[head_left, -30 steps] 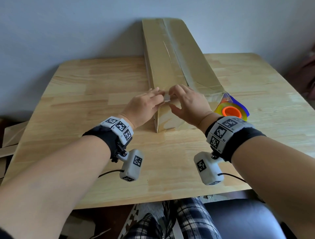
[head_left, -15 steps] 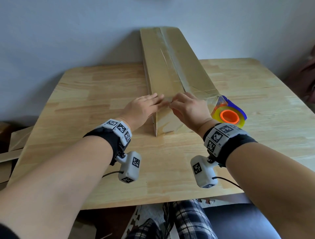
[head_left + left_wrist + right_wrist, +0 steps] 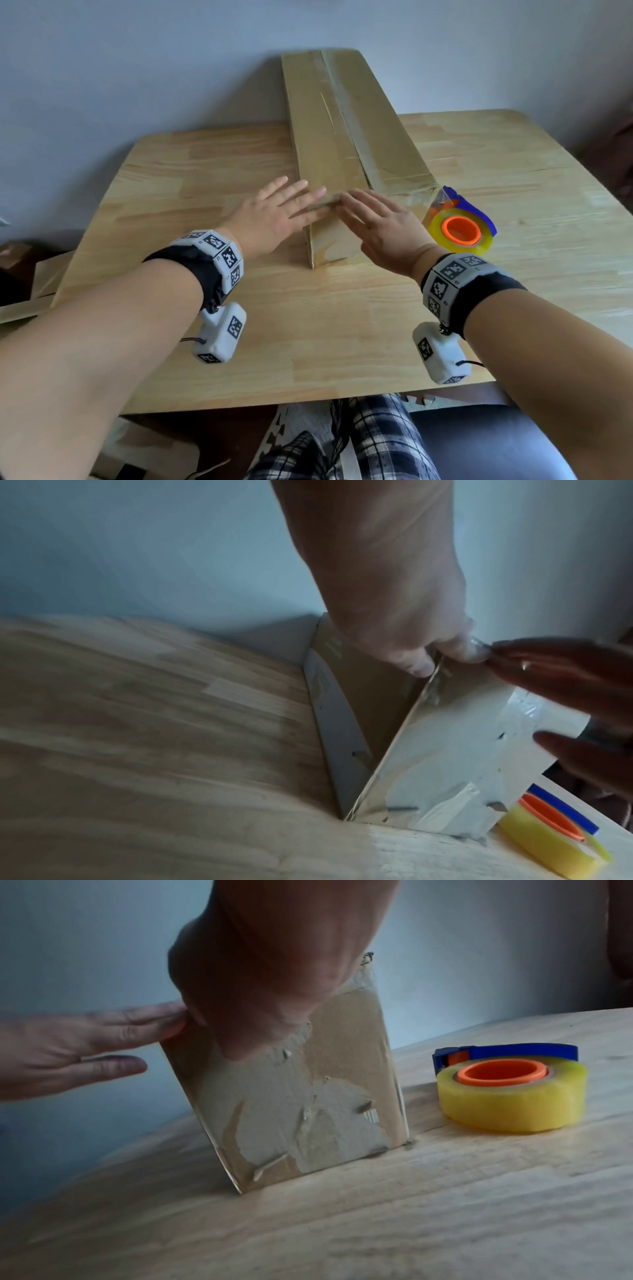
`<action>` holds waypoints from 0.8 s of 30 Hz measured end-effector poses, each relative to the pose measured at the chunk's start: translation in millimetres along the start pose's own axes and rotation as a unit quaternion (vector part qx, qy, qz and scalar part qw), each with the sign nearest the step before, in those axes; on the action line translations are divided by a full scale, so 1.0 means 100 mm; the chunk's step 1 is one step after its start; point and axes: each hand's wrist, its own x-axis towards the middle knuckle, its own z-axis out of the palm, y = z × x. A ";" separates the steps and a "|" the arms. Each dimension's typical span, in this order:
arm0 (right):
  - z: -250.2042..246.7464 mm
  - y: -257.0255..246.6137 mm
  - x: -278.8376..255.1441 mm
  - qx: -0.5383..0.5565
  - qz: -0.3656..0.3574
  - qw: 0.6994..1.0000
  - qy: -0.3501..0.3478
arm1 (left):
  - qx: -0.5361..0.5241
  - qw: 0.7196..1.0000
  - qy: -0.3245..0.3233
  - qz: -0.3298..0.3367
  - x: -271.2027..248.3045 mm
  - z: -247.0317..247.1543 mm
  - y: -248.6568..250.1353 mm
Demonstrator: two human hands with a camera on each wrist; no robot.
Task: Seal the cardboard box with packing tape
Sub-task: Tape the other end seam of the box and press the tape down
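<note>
Setting: wooden table point(image 3: 325, 325) against a pale blue-grey wall point(image 3: 137, 68); plaid-clad knees of the person show below the near table edge.
Left hand: the left hand point(image 3: 270, 219) lies flat, fingers straight and slightly spread, fingertips on the near top edge of the box and on its left face; it curls around nothing.
Right hand: the right hand point(image 3: 383, 226) is also flat with straight fingers, laid over the near top edge from the right; its fingertips meet those of the left hand at the ridge.
Box position: the cardboard box point(image 3: 342, 137) begins directly under both sets of fingers and stands on the table between the two hands.
Box axis: long and narrow, its long axis runs from the fingers straight away to the wall, where the far end rises.
Near end face: just below the fingers, patched with wrinkled clear tape and torn paper, as the right wrist view shows.
Top seam: a strip of tape runs lengthwise beyond the fingertips.
Tape dispenser: yellow roll with orange core and blue holder point(image 3: 459, 229), lying flat on the table just right of the right hand, close beside the box's near right corner.
Beyond the left hand: bare wood; flat cardboard pieces point(image 3: 30, 294) lie off the table's left edge.
</note>
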 end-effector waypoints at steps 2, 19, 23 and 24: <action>-0.02 -0.01 -0.04 0.006 0.014 1.000 -0.027 | 0.010 0.998 0.036 0.045 0.00 -0.13 -0.04; -0.17 0.35 -0.23 0.120 0.277 0.953 0.000 | -0.219 0.968 -0.032 -0.121 0.53 -0.36 0.23; -0.20 0.53 -0.30 0.132 0.348 0.927 0.041 | -0.269 0.957 -0.002 -0.107 0.75 -0.50 0.25; -0.21 0.57 -0.31 0.139 0.363 0.920 0.042 | -0.277 0.956 0.005 -0.098 0.86 -0.53 0.27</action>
